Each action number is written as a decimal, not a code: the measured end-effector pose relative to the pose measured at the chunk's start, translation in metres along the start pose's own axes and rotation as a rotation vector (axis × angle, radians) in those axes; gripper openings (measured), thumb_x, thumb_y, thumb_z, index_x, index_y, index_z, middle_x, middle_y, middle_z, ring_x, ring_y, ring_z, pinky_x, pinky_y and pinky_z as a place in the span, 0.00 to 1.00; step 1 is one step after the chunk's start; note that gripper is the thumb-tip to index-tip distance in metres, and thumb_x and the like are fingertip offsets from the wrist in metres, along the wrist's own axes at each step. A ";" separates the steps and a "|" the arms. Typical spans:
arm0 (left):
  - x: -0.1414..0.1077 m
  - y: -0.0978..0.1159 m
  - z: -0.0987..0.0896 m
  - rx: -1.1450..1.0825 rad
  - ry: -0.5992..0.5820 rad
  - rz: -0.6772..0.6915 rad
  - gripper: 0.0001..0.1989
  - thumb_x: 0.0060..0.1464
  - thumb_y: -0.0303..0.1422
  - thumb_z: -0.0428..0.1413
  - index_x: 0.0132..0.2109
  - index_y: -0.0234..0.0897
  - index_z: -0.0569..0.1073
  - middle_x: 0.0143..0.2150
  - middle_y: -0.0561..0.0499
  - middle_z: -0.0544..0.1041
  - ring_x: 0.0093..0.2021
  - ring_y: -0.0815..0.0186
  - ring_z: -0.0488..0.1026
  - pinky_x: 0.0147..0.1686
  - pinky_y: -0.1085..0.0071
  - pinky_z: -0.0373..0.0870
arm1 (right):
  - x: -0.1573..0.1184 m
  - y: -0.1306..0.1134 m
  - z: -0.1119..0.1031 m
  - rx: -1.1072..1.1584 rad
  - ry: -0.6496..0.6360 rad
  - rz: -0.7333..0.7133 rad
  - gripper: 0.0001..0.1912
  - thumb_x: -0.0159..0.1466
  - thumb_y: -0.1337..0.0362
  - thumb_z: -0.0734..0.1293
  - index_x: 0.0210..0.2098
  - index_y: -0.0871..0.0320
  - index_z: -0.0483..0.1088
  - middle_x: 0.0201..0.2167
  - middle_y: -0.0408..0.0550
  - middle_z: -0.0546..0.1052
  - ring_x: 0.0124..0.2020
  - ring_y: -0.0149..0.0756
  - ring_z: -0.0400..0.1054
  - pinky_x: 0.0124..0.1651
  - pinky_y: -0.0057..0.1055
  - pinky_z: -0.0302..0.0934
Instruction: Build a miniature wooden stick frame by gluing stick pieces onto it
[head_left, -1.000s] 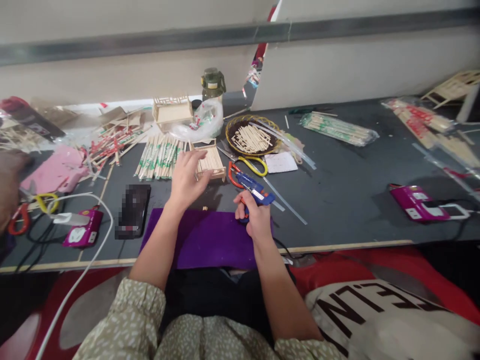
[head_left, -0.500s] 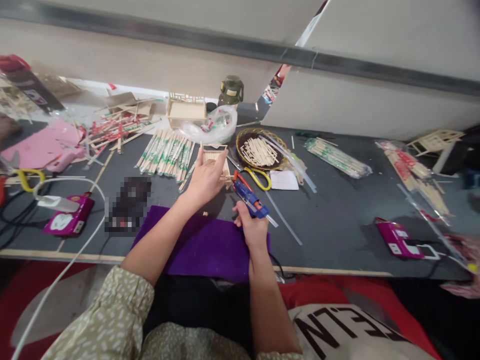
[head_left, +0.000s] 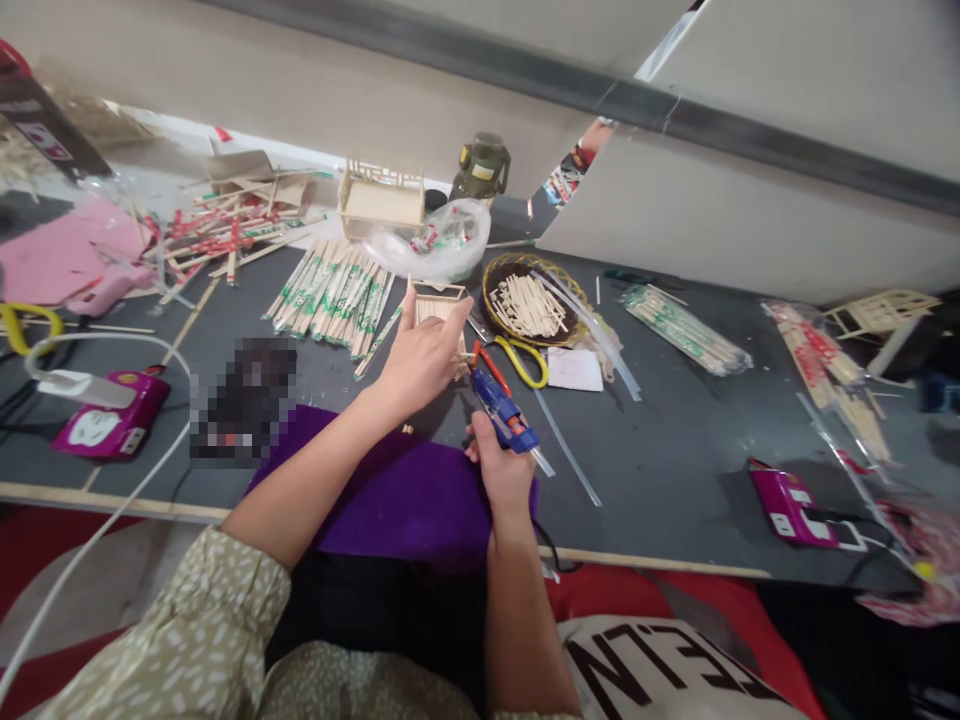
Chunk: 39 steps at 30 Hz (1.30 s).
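My left hand [head_left: 424, 358] grips a small frame of wooden sticks [head_left: 433, 303], with thumb and fingers on its two sides. A blue glue gun [head_left: 501, 408] is in my right hand [head_left: 501, 465], its orange-red tip pointing up toward the frame's lower right corner. Whether the tip touches the frame is too small to tell. A clear glue stick [head_left: 541, 462] sticks out of the gun's back. Under my wrists lies a purple cloth [head_left: 405, 500]. Yellow-handled scissors [head_left: 529, 362] lie right of the frame, near a round basket [head_left: 491, 318] of short sticks.
Wrapped chopsticks [head_left: 334, 295] lie left of the frame. Behind are a stick-built model [head_left: 384, 205], a plastic bag [head_left: 450, 240] and a green bottle [head_left: 481, 168]. Purple power strips [head_left: 112, 415] sit at both sides, a white cable crossing at left. A white paper [head_left: 574, 369] lies right.
The camera view has tilted and shifted slightly. Both hands keep their holds, and the glue gun's tip stays close to the frame's lower right corner.
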<state>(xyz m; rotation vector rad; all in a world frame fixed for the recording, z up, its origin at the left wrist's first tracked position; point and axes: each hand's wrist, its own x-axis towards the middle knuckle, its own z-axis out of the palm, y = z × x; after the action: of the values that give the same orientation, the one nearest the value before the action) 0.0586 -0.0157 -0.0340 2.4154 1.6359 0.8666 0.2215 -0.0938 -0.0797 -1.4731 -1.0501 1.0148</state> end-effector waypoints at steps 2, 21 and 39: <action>0.000 0.002 -0.001 0.002 -0.003 -0.010 0.37 0.55 0.25 0.55 0.71 0.34 0.56 0.38 0.49 0.81 0.49 0.55 0.79 0.73 0.38 0.37 | 0.000 0.000 0.000 -0.010 0.003 0.018 0.24 0.53 0.42 0.75 0.32 0.56 0.70 0.20 0.39 0.76 0.14 0.27 0.65 0.20 0.27 0.63; -0.014 -0.013 -0.027 -0.309 0.120 -0.031 0.33 0.55 0.23 0.54 0.68 0.42 0.61 0.47 0.49 0.82 0.59 0.57 0.75 0.75 0.41 0.37 | -0.001 -0.010 0.000 0.009 -0.013 0.033 0.22 0.54 0.43 0.74 0.30 0.55 0.70 0.16 0.38 0.72 0.14 0.28 0.64 0.20 0.28 0.63; -0.010 -0.024 -0.026 -0.299 0.539 -0.127 0.08 0.64 0.33 0.53 0.47 0.42 0.74 0.42 0.50 0.80 0.46 0.62 0.75 0.52 0.62 0.72 | -0.001 -0.010 0.000 0.096 -0.033 0.011 0.20 0.56 0.45 0.72 0.26 0.56 0.72 0.11 0.35 0.66 0.13 0.28 0.62 0.21 0.28 0.62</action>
<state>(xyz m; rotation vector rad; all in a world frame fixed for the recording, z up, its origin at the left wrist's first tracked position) 0.0228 -0.0204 -0.0261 1.9550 1.6297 1.7062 0.2201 -0.0942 -0.0702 -1.3903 -1.0041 1.0859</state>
